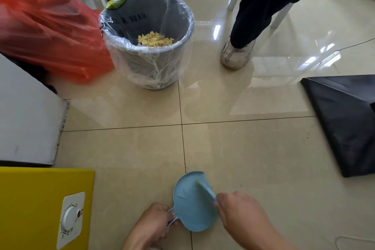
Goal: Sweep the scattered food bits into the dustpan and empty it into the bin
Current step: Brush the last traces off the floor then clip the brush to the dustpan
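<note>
A light blue dustpan [189,205] lies on the tiled floor at the bottom centre. My left hand [153,224] is shut on its handle. My right hand [241,215] grips a small blue brush [206,187] whose tip rests in the pan near its front edge, beside a small yellowish bit. A grey bin [178,55] lined with clear plastic stands farther ahead. Yellow food bits [155,39] are piled inside the bin.
A red plastic bag [48,32] lies left of the bin. A white box [26,113] and a yellow appliance with a dial [42,205] sit at left. A black sheet [349,119] lies at right. Another person's legs and shoe [236,55] stand behind the bin.
</note>
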The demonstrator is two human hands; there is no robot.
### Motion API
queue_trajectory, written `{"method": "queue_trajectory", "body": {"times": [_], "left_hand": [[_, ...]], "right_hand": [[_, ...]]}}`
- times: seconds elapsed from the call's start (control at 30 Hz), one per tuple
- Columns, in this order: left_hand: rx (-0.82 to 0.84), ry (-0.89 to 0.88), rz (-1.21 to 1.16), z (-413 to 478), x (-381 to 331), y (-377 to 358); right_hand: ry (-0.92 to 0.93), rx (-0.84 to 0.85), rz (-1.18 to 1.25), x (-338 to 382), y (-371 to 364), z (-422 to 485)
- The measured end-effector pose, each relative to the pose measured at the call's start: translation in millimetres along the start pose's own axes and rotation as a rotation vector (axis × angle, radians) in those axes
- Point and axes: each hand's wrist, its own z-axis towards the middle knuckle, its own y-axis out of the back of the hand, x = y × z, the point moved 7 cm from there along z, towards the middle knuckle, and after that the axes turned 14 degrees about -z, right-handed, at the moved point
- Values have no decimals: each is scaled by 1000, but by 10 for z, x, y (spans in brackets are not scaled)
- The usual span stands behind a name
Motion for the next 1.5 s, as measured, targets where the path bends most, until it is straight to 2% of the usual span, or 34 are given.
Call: {"method": "queue_trajectory", "body": {"times": [0.1, 0.2, 0.37, 0.5, 0.63, 0.73, 0.9, 1.0, 1.07, 1.33, 1.43, 1.5], "left_hand": [[-6, -12, 15, 29, 14, 23], [-7, -10, 13, 13, 35, 54], [-8, -3, -65, -34, 85, 88], [-24, -1, -42, -67, 84, 66], [-22, -12, -24, -82, 64, 44], [-20, -22, -24, -80, 90, 75], [-22, -18, -73, -70, 229, 144], [-14, -29, -76, -62, 294, 164], [-19, -30, -71, -46, 309, 177], [-83, -48, -67, 60, 319, 200], [-44, -70, -186, 57, 396, 262], [-17, -77, -267, 20, 462, 326]], "right_hand": [[-1, -10, 79, 87, 129, -146], [-115, -105, 100, -202, 337, -224], [-292, -195, -37, -777, 439, -92], [-200, -144, -98, -522, 193, 47], [10, -39, -8, 135, -61, 9], [91, 31, 77, 445, -57, -133], [-25, -64, 140, 156, 189, -304], [-160, -194, 20, -208, 304, -245], [-209, -204, -31, -313, 266, -152], [32, 11, 128, 402, 10, -65], [17, -59, 250, 259, 250, -94], [-34, -166, 303, 58, 430, -46]]}}
